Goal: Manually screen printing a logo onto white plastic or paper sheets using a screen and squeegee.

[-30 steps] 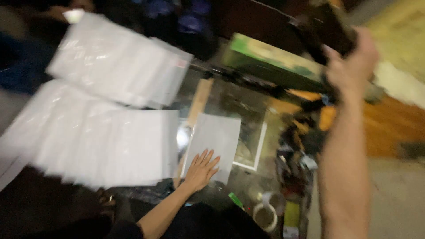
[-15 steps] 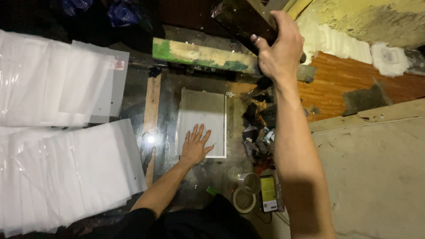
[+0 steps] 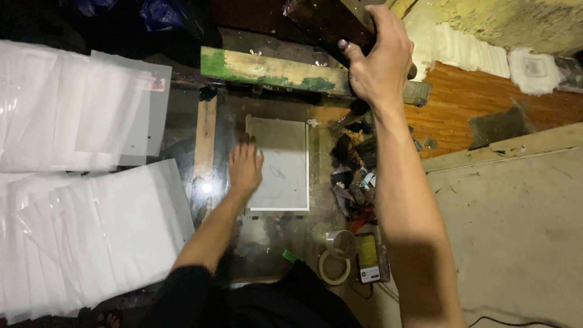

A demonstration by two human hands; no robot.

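Seen from the head camera, the left hand (image 3: 245, 167) lies flat, palm down and fingers spread, on the left edge of a pale rectangular sheet (image 3: 284, 163) that rests on a glass worktop (image 3: 267, 237); a faint pencilled curve shows on the sheet just beside the thumb. The right hand (image 3: 378, 64) is raised at the far side of the worktop, its fingers curled tight around a dark brown block-like object (image 3: 328, 21) whose exact kind cannot be told.

A wooden slat (image 3: 205, 136) lies lengthwise just left of the sheet, partly under the left forearm. Across the far edge sits a long plank smeared with green paint (image 3: 273, 70), directly below the held object. To the right of the sheet a heap of dark scraps and small tools (image 3: 352, 176) crowds the edge of the glass, close to the right forearm. Nearer the body stand a small metal cup (image 3: 342, 243), a roll of tape (image 3: 333, 267) and a phone with a lit screen (image 3: 368, 258).

On the left, two broad stacks of clear plastic sleeves (image 3: 91, 237) overlap one another, well apart from the sheet. The room is dim; to the right lie a strip of wood flooring (image 3: 480, 103) and a large pale board (image 3: 516, 218), with a rough yellowish wall (image 3: 516, 24) beyond.
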